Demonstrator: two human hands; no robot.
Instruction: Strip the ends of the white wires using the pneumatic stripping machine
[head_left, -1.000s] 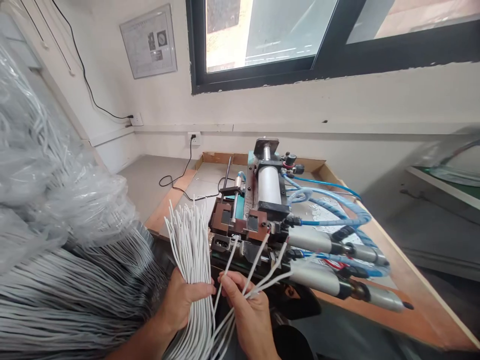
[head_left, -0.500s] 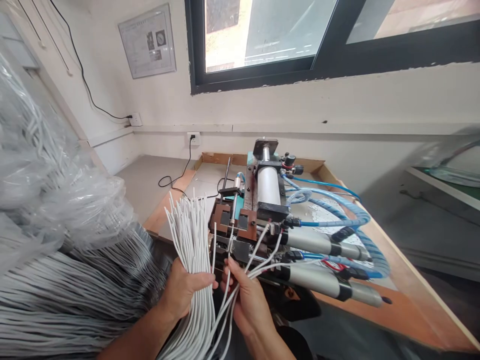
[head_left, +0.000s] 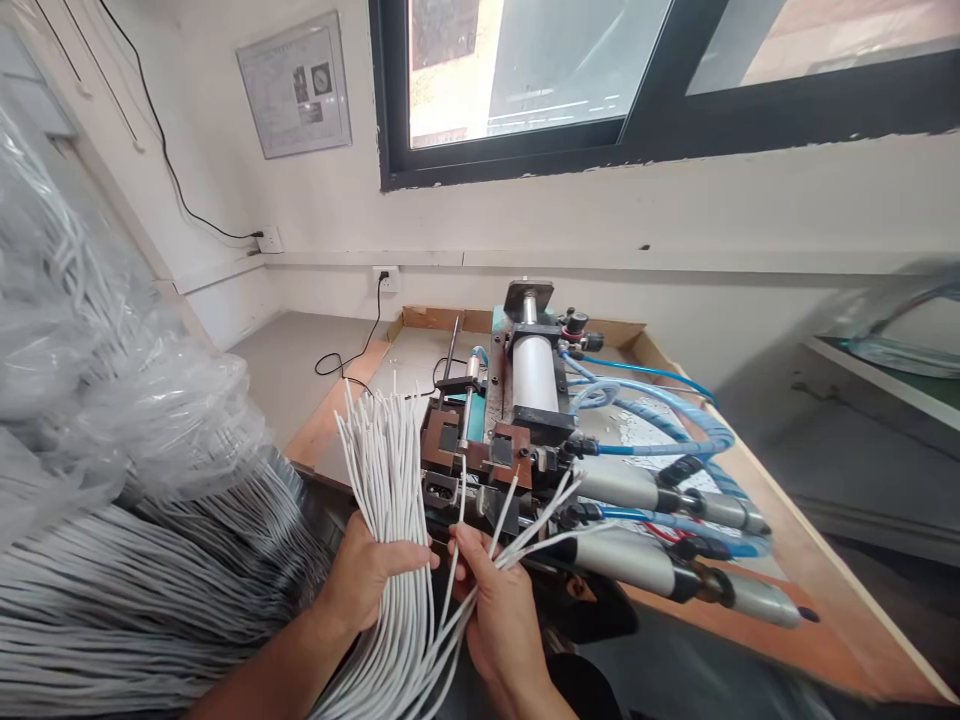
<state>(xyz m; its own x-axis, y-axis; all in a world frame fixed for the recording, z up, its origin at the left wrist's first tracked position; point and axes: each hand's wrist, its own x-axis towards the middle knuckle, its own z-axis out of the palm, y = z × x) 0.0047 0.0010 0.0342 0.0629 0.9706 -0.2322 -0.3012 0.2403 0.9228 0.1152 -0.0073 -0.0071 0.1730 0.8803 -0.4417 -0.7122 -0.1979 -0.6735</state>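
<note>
My left hand [head_left: 369,570] is closed around a thick bundle of white cables [head_left: 386,470], their cut ends fanned upward. Just right of it, my right hand [head_left: 491,590] pinches one white cable [head_left: 460,510] between thumb and fingers, its tip pointing at the jaws of a pneumatic machine [head_left: 512,455]. Several more white cables [head_left: 536,530] pass across the right hand between thumb and palm, ends pointing up and right. Lower down, the loose lengths run together below both hands. The fingertips of my right hand are partly hidden.
Large stacks of grey-white cables [head_left: 150,600], partly under clear plastic [head_left: 142,400], rise on the left. Blue air hoses [head_left: 675,450] and silver cylinders [head_left: 630,565] extend right from the machine. A wooden-edged tray [head_left: 832,590] surrounds it, with white scraps [head_left: 649,425] inside.
The machine's jaw blocks have moved apart, the right one shifting right along with the cylinder rods. One cable has left the left hand's edge, and more cables lie across the right hand.
</note>
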